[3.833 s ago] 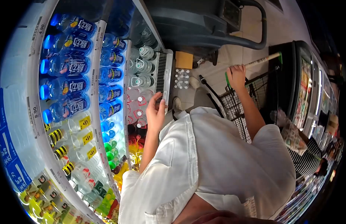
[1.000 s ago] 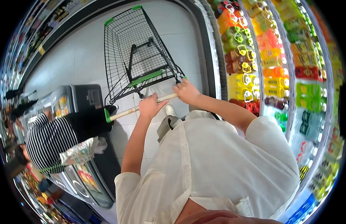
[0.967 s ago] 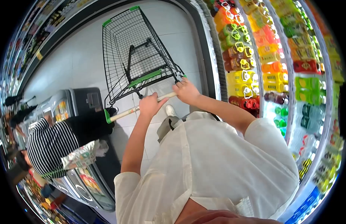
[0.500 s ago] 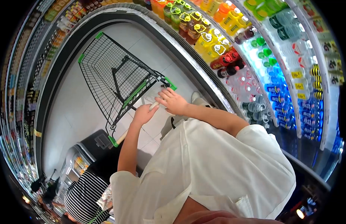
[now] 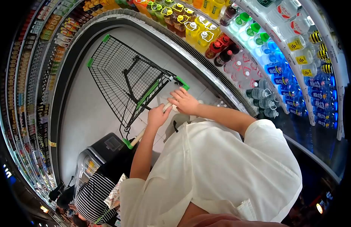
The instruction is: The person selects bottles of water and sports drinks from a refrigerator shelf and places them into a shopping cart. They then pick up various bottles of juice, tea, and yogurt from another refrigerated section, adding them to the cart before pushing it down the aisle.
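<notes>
In the head view, a wire shopping cart (image 5: 122,75) with green plastic corners stands ahead of me on the pale floor. Its cream handle bar (image 5: 138,137) runs slantwise in front of my body. My left hand (image 5: 158,115) is closed round the middle of the bar. Farther along, towards the cart's right end, my right hand (image 5: 185,102) rests over the same bar with its fingers bent across it. The two hands are close together. Floor tiles show through the wire basket.
Shelves of bottled drinks (image 5: 217,49) curve along the right, and packed shelves (image 5: 35,83) line the left. A person in a striped top (image 5: 93,196) is at lower left, beside a dark case with a clear front (image 5: 86,162). Pale floor (image 5: 84,109) surrounds the cart.
The cart, the hands and the striped person appear farther right in the view, and the drink bottles have shifted too. Both hands keep their hold on the bar.
</notes>
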Demonstrator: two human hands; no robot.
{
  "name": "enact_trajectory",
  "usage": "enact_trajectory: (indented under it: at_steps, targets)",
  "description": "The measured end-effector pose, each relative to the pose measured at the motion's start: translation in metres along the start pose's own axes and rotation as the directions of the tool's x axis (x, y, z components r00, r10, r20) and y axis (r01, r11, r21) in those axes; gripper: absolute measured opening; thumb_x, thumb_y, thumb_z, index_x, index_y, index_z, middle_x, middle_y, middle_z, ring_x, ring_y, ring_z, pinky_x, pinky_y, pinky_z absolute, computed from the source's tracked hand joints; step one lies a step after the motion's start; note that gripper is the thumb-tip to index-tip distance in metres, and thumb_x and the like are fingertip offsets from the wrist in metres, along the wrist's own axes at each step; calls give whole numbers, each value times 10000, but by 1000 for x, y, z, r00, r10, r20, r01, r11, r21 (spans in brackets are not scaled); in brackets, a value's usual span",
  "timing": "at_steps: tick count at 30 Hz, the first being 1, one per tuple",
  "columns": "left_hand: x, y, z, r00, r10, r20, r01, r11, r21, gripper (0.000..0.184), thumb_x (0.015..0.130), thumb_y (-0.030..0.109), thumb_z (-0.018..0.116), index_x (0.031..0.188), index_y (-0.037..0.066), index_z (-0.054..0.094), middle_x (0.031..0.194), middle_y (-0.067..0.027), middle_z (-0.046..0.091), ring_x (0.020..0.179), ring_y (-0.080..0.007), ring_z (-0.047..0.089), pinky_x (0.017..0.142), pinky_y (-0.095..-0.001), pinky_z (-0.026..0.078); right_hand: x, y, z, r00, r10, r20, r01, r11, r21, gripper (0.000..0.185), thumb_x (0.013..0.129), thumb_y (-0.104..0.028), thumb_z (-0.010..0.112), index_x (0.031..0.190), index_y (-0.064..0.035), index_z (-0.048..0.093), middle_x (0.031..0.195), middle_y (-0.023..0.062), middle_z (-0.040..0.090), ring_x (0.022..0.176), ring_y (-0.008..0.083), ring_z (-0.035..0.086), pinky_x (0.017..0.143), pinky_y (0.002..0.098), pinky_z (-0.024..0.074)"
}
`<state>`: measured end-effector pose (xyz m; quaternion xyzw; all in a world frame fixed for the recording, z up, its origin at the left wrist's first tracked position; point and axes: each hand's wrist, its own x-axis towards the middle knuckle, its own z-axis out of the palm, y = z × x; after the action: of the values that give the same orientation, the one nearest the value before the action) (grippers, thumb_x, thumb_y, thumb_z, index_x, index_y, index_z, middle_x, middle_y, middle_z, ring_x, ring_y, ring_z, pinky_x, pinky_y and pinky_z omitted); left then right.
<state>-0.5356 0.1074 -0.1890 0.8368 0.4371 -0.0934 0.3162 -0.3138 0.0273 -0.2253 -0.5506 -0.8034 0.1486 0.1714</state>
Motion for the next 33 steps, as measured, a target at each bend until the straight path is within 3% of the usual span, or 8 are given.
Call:
enact_trajectory:
  at_steps: [9, 15, 19, 21, 26, 29, 31, 33]
  targets:
    - [16, 59, 39, 999, 40, -1, -40, 999, 34, 566, 1043, 563, 606, 912, 20, 698, 751, -232, 719, 733, -443, 727, 676, -545, 565, -58, 20, -18, 983, 168, -68, -166, 985, 36, 662, 835, -204, 777, 1460, -133, 569, 1501, 164, 536, 1481, 368, 438, 1309, 562, 250]
    - [24, 94, 51, 998, 62, -19, -63, 998, -11, 576, 1048, 564, 595, 899, 20, 711, 767, -230, 730, 739, -440, 734, 682, -549, 568, -81, 28, -35, 969, 246, -14, -246, 969, 13, 734, 786, -224, 837, 1465, -119, 577, 1565, 196, 487, 1544, 406, 364, 1316, 586, 225]
    - [16, 94, 53, 989, 141, -46, -138, 989, 51, 557, 1052, 553, 586, 970, 15, 700, 761, -228, 738, 721, -434, 744, 673, -547, 586, -79, 2, -31, 921, 389, -33, -390, 919, -52, 779, 783, -262, 843, 1494, -104, 568, 1611, 219, 461, 1579, 421, 331, 1325, 597, 194]
    - [24, 103, 61, 988, 154, -25, -152, 986, 74, 528, 1044, 539, 605, 1002, 19, 684, 761, -229, 742, 717, -431, 748, 669, -546, 594, -87, 8, -28, 886, 458, -75, -463, 883, -77, 763, 786, -276, 837, 1478, -83, 578, 1591, 226, 484, 1570, 422, 348, 1320, 605, 191]
    - [0, 87, 51, 973, 227, -38, -225, 972, 66, 488, 1021, 519, 650, 986, 33, 672, 780, -227, 747, 728, -428, 751, 667, -547, 592, -86, -22, -31, 881, 468, -68, -472, 877, -91, 722, 786, -262, 833, 1448, -82, 607, 1571, 222, 505, 1559, 426, 364, 1309, 605, 214]
    - [-7, 80, 48, 964, 262, -51, -260, 965, 37, 483, 1023, 532, 646, 996, 51, 675, 794, -215, 749, 736, -434, 743, 676, -551, 585, -91, -24, -39, 903, 428, -30, -429, 898, -98, 681, 785, -249, 848, 1413, -104, 631, 1490, 179, 569, 1498, 390, 442, 1294, 594, 256]
    - [-21, 63, 41, 969, 249, -4, -248, 968, 40, 487, 1022, 543, 643, 996, 59, 676, 795, -209, 748, 742, -437, 739, 681, -554, 580, -89, -35, -48, 936, 344, 74, -349, 936, 54, 633, 792, -236, 860, 1377, -122, 646, 1384, 121, 624, 1406, 334, 523, 1272, 578, 312]
    - [-37, 42, 33, 971, 234, 46, -236, 971, 46, 490, 1022, 554, 640, 997, 67, 678, 796, -202, 746, 749, -441, 735, 687, -557, 575, -90, -41, -52, 952, 301, 54, -306, 944, 125, 533, 827, -224, 848, 1316, -109, 667, 1286, 97, 668, 1307, 311, 586, 1258, 570, 345]
